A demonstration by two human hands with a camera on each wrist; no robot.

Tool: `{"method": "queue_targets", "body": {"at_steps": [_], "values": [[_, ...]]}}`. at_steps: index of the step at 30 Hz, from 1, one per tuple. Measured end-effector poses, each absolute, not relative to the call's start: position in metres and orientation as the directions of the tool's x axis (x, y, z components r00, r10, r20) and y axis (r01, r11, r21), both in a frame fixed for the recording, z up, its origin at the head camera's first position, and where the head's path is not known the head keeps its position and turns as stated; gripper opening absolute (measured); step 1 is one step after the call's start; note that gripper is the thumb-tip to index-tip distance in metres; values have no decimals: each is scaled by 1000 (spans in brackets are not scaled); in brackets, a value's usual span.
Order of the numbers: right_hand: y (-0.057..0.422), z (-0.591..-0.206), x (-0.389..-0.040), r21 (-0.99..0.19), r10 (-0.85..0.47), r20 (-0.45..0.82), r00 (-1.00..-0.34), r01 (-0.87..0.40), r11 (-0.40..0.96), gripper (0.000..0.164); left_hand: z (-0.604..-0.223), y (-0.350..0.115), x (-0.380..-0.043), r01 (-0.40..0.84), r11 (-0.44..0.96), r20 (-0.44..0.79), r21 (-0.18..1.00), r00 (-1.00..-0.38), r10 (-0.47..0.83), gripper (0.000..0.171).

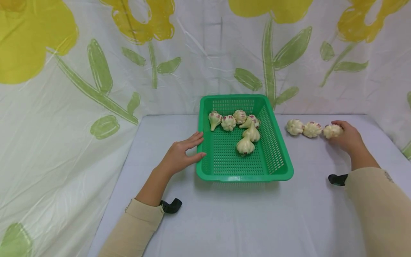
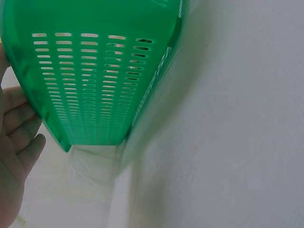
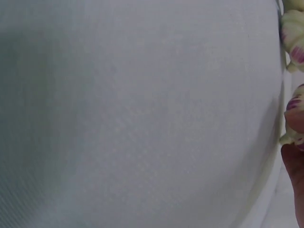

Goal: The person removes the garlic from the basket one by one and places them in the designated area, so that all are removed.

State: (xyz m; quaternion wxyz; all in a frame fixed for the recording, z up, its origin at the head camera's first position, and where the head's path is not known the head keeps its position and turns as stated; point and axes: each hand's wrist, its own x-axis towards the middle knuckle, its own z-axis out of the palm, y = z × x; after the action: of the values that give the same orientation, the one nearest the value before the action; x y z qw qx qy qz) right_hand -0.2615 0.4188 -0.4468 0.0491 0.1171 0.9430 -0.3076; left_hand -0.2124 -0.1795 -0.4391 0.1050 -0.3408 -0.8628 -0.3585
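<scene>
In the head view my right hand (image 1: pixel 347 137) grips a garlic bulb (image 1: pixel 332 131) on the table at the right. The right wrist view catches its fingertips on that bulb (image 3: pixel 295 104), at the frame's edge. Two more garlic bulbs (image 1: pixel 312 129) sit in a row just left of it. My left hand (image 1: pixel 178 155) has its fingers extended against the left rim of a green plastic basket (image 1: pixel 244 177). From the left wrist, its fingers (image 2: pixel 21 126) appear along the outside of the slotted basket wall (image 2: pixel 95 19). Several garlic bulbs (image 1: pixel 245 145) lie inside, mostly toward the back.
White cloth covers the table (image 1: pixel 231 214). Behind it hangs a white sheet (image 1: pixel 205 64) printed with yellow flowers and green leaves. Black wrist mounts (image 1: pixel 171 206) stick out from both sleeves.
</scene>
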Motion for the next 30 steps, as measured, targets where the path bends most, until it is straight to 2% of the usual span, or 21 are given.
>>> {"method": "queue_targets", "body": {"at_steps": [19, 30], "values": [[413, -451, -262, -575, 238, -212, -948, 318, 754, 81, -439, -180, -212, 662, 507, 421, 553, -746, 516, 56], [409, -450, -259, -563, 203, -173, -964, 266, 783, 81, -440, -180, -213, 668, 505, 429, 546, -741, 517, 57]]}}
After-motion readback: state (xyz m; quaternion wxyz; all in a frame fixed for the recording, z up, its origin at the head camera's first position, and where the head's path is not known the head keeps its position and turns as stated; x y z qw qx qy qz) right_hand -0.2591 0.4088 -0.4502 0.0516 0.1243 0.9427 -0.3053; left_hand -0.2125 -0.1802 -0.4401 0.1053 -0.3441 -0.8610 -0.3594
